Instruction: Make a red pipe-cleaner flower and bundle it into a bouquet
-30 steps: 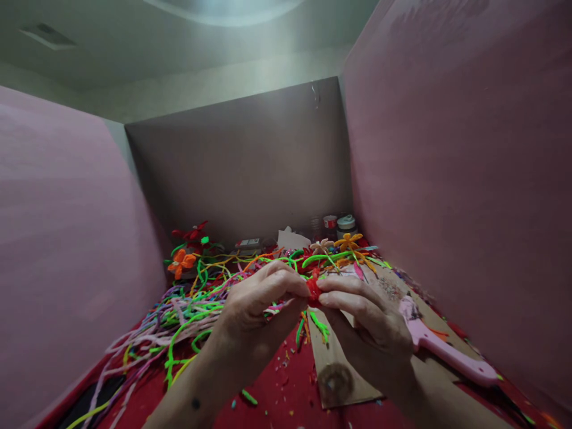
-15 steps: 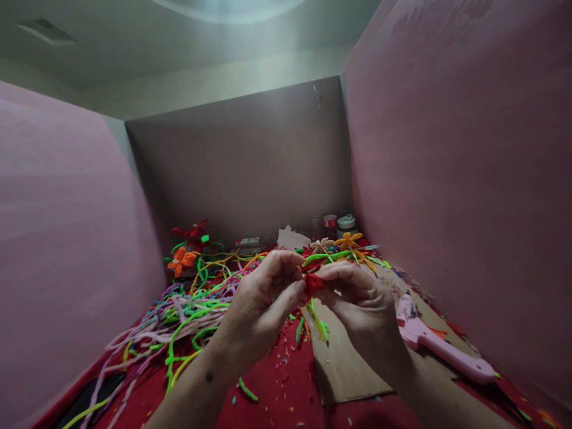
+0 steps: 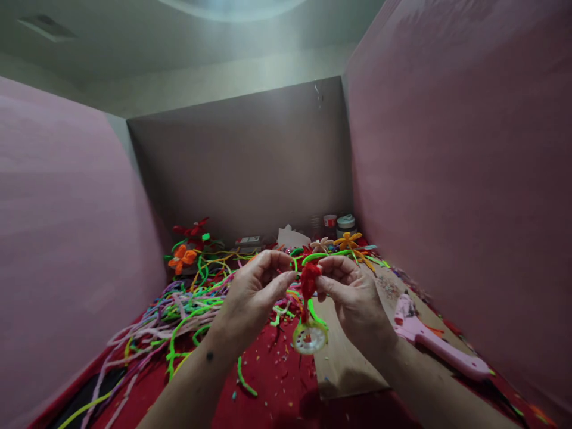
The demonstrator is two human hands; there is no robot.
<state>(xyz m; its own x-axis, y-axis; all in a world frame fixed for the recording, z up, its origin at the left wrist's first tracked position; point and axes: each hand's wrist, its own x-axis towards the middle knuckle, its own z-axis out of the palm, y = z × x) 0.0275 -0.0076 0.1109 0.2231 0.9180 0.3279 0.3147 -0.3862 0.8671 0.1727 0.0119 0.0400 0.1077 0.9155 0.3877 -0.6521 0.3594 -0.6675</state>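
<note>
A fuzzy red pipe-cleaner piece is pinched between the thumb and fingers of my right hand. Below it hangs a round, clear spool with a yellow rim and holes in its face; how the two are joined is too small to make out. My left hand is just left of the red piece, apart from it, its fingers curled with a gap between thumb and forefinger. A bright green pipe cleaner shows behind the red piece.
Tangled pipe cleaners cover the left side. A pink glue gun lies right, by a cardboard sheet. Behind are an orange flower, a yellow-orange flower and a lidded jar. Pink panels enclose the sides.
My left hand has let go of the red piece and drawn slightly left. The red piece now points downward, and the spool has turned from edge-on to show its round face.
</note>
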